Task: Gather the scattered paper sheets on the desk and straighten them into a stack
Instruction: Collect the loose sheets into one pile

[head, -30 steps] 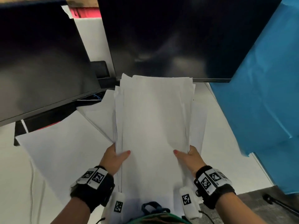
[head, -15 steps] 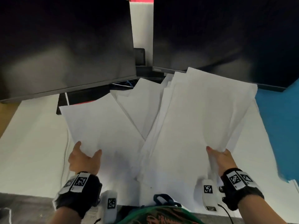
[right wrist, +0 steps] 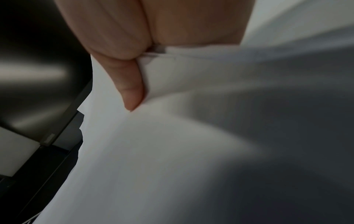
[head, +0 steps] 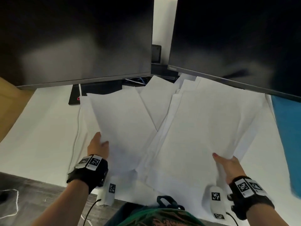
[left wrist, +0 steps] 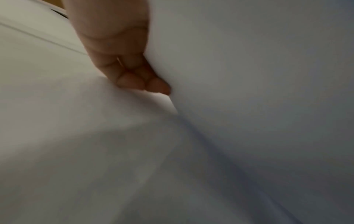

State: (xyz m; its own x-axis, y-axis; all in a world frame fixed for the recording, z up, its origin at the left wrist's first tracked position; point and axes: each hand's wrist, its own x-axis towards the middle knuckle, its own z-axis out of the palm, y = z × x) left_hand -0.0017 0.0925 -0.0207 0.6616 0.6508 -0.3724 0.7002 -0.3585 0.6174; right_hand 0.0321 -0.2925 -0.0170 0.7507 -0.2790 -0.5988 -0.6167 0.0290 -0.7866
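Note:
A thick, uneven stack of white sheets [head: 203, 128] lies angled at the right of the white desk [head: 40, 128]. My right hand [head: 223, 160] pinches the stack's near right edge, thumb on top. In the right wrist view the thumb [right wrist: 130, 91] presses the stack [right wrist: 172, 136] against the fingers below. My left hand [head: 100, 142] grips the left edge of a loose sheet [head: 123, 121], which overlaps the stack. In the left wrist view its fingers [left wrist: 143, 84] sit under that sheet [left wrist: 249, 75]. Another loose sheet [head: 156, 103] lies between them, farther back.
Two dark monitors, one left [head: 78, 38] and one right [head: 236, 38], stand close behind the paper. A black device [head: 75, 98] with a red light sits under the left monitor. Blue cloth [head: 286, 128] hangs at the right edge. The desk's front edge runs near my wrists.
My left hand let go of the stack, moved left and took hold of the loose sheet's edge. My right hand kept the stack and swung it rightward. The view turned left.

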